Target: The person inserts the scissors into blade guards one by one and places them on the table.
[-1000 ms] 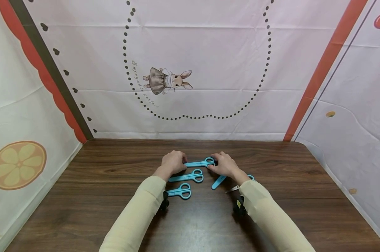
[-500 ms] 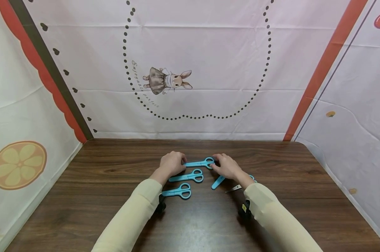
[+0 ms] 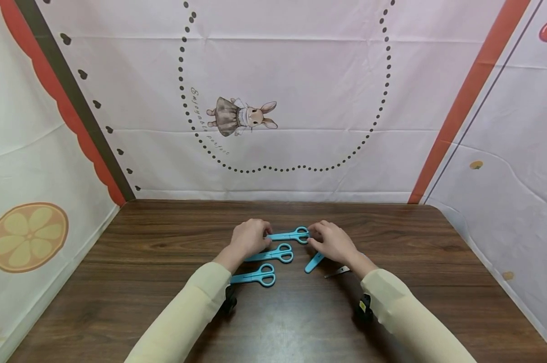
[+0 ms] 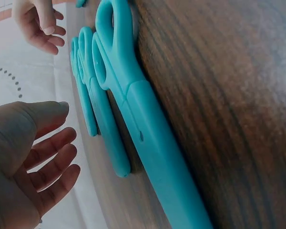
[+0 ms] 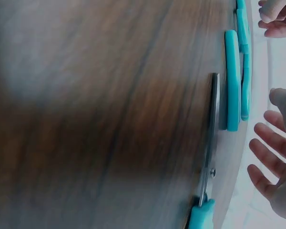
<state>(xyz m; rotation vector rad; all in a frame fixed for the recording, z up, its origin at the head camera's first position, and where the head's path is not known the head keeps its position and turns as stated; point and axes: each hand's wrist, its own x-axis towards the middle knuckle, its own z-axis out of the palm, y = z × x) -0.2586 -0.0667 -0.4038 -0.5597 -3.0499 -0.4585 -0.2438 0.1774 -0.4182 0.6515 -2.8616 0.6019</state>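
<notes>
A pair of light-blue scissors point(image 3: 282, 236) with its blades sheathed lies farthest back on the table. My left hand point(image 3: 250, 238) is at its tip end, fingers loosely bent and holding nothing in the left wrist view. Beside the handle loops is my right hand point(image 3: 334, 243), its fingers spread apart in the right wrist view. Two more sheathed scissors lie below: a middle pair point(image 3: 268, 255) and a nearer pair point(image 3: 250, 277). A loose blue sheath point(image 3: 314, 262) and bare scissors with a metal blade point(image 5: 210, 152) lie under the right arm, which hides their handle in the head view.
Everything lies on a dark wooden table point(image 3: 173, 312). A printed white cloth point(image 3: 318, 101) stands behind its far edge and along both sides. Each wrist wears a small black device point(image 3: 365, 306).
My right hand has drawn slightly to the right, away from the far scissors' loops. My left hand has barely shifted. The sheath and the other scissors stay where they were.
</notes>
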